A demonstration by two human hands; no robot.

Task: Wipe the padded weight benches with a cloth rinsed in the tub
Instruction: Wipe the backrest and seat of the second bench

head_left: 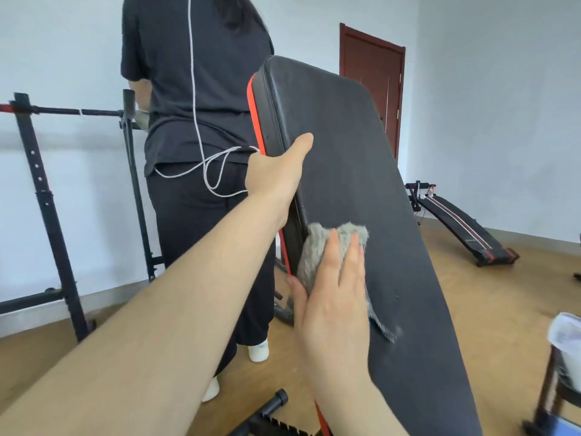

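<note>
A black padded bench back (355,171) with a red edge stands steeply inclined in front of me. My left hand (276,174) grips its left edge, thumb lying on the pad face and fingers hidden behind. Lower down, my right hand (333,297) presses a grey fluffy cloth (317,243) flat against the pad with straight fingers. Part of the cloth pokes out below the hand on the right side.
A person in black (201,121) stands close behind the bench on the left, with a white cord hanging down. A black squat rack (47,196) stands at the left wall. A sit-up bench (462,228) lies at the far right. A white tub (566,338) sits on a stool at the right edge.
</note>
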